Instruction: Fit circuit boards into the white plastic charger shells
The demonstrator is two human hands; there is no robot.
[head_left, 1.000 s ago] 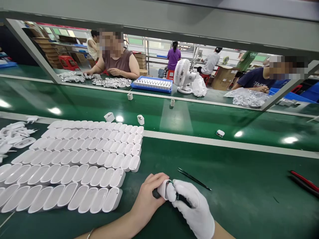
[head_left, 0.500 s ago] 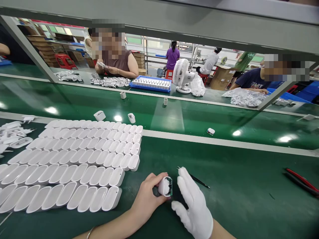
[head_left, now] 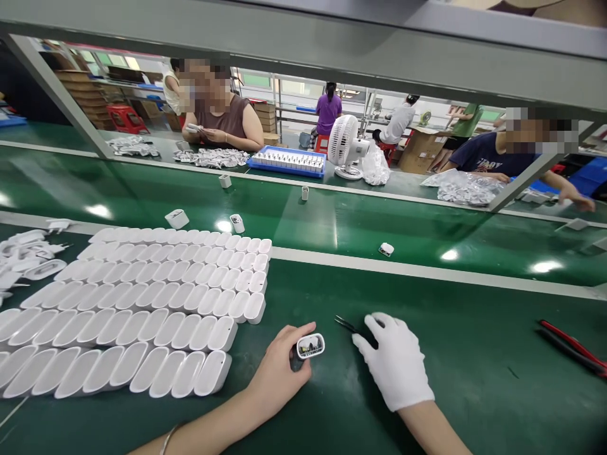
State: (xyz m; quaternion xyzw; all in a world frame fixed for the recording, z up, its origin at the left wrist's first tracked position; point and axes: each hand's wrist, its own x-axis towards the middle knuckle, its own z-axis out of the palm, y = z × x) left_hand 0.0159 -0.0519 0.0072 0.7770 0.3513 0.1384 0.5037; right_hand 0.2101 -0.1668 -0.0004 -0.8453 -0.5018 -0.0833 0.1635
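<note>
My left hand [head_left: 279, 365] grips a small white charger housing [head_left: 322, 349] between thumb and fingers. Its open end faces me, and electronic parts show inside the rim. To the right, my right hand [head_left: 396, 363], in a white glove, is curled around black tweezers [head_left: 346, 323]. Their tips point left toward the housing, while the back part is hidden under the glove. Left of my hands, rows of white oval housings [head_left: 180, 335] stand on the green table with their open sides up.
White plug parts [head_left: 28, 253] are heaped at far left. Red-and-black pliers [head_left: 571, 347] lie at right. Several small white units, including one housing [head_left: 177, 218], sit on the green belt [head_left: 265, 205]. Beyond are a fan [head_left: 344, 142], a blue tray [head_left: 287, 165] and co-workers.
The housing in my left hand has turned, and the board that stuck out now sits inside its rim. My right hand has moved right and onto the tweezers. Units on the belt shifted left.
</note>
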